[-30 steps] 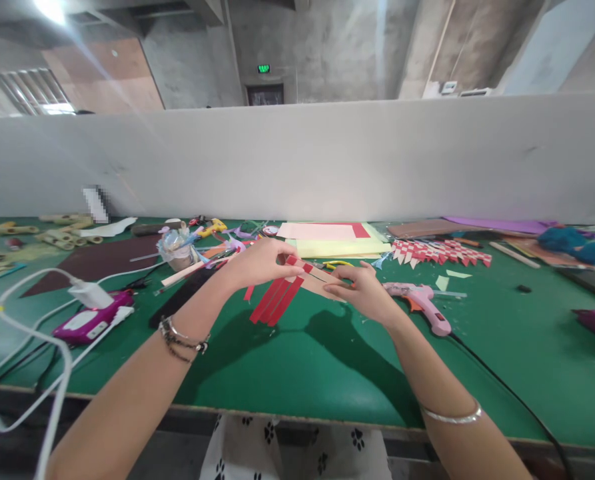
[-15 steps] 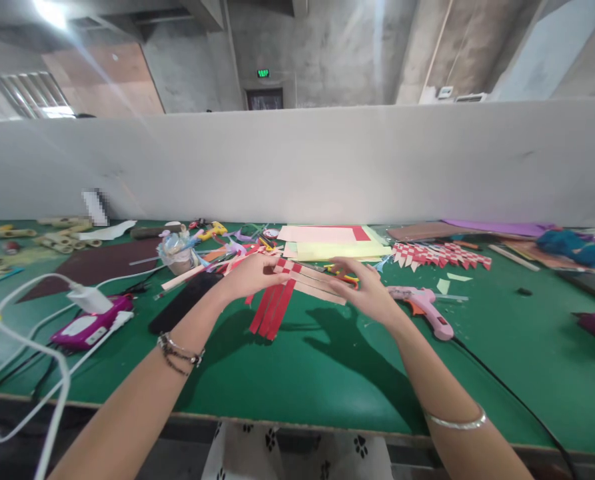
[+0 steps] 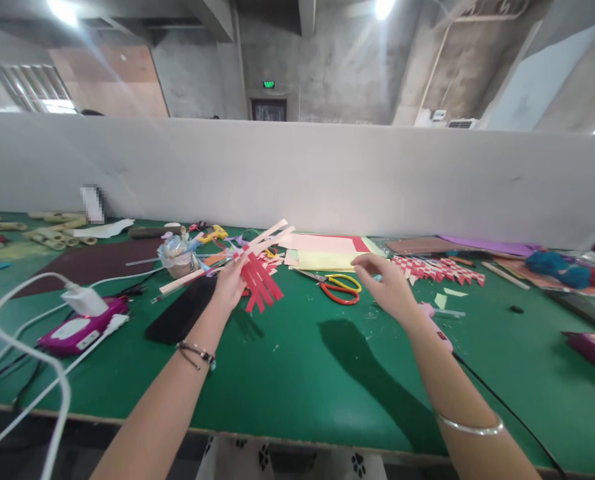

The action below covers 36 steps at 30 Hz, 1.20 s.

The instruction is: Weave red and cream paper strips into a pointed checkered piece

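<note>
My left hand point(image 3: 230, 281) is closed on the woven paper strips point(image 3: 261, 275), a piece of red and pale pink strips crossing each other. The red ends fan out to the lower right, and the pink ends stick up to the upper right. Part of the weave is hidden behind the fingers. My right hand point(image 3: 384, 283) hovers over the table with its fingers loosely bent and nothing visible in them. Just left of it lie scissors point(image 3: 341, 288) with yellow and red handles. Pale yellow paper point(image 3: 324, 261) is behind the scissors.
A pink glue gun point(image 3: 440, 333) with a black cord lies partly behind my right forearm. Finished-looking red-and-white woven paper point(image 3: 440, 269) sits at the back right. At left are a black phone-like slab point(image 3: 182, 311), a purple power strip point(image 3: 84, 328) and white cables point(image 3: 62, 373).
My left hand has carried the woven strips left and turned them, pink ends now upward. My right hand has come off the strips and moved right, uncovering the scissors.
</note>
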Available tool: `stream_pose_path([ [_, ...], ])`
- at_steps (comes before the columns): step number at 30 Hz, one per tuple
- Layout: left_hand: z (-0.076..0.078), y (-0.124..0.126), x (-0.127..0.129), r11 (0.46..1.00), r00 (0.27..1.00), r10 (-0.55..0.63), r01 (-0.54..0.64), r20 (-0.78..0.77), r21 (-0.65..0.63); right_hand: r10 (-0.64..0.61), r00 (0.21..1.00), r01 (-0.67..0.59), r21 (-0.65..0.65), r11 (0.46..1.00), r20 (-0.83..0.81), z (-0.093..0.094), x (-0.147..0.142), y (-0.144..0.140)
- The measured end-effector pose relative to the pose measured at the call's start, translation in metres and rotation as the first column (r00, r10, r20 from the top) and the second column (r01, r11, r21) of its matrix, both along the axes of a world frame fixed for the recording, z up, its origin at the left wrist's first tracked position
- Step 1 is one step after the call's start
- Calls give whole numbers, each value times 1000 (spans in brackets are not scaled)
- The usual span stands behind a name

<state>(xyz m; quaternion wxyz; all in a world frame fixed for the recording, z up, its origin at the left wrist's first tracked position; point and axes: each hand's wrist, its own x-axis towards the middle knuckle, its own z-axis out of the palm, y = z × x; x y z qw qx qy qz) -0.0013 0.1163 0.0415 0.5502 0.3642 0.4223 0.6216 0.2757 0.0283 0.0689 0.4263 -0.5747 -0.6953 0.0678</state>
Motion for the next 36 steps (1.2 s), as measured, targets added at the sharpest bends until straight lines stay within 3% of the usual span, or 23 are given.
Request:
stream_pose_path([
  [2,-16,-2,4,1000,1000,-10,10,-2,20,62,939,26,-250,968,339,1,-6,16],
  [3,-22,-4,7,999,999,-29,29,-15,23,70,909,71,-318,945,411,-1,-11,26],
  [8,-37,-14,19,986,977,-161,167,-140,29,90,833,251,-519,817,545,-33,-35,73],
  [12,-39,-17,24,979,963,-183,197,-196,54,112,795,307,-555,774,596,-51,-42,89],
  [17,-39,-19,25,976,952,-172,200,-252,86,45,788,305,-452,838,614,-49,-44,88],
  [22,-31,-28,27,968,937,-174,219,-302,125,-144,839,333,-285,899,525,-30,-44,83],
  [29,-32,-26,27,979,956,-122,160,-265,128,-395,877,447,-164,879,273,12,-16,61],
  [32,-36,-22,26,985,969,-82,113,-231,126,-319,937,340,-164,926,142,12,-17,41],
  [34,-38,-21,26,989,975,-37,67,-218,132,-117,989,100,-185,978,-87,3,-24,26],
  [36,-40,-20,26,990,977,12,18,-213,138,11,984,-51,-222,974,-178,-10,-35,11],
])
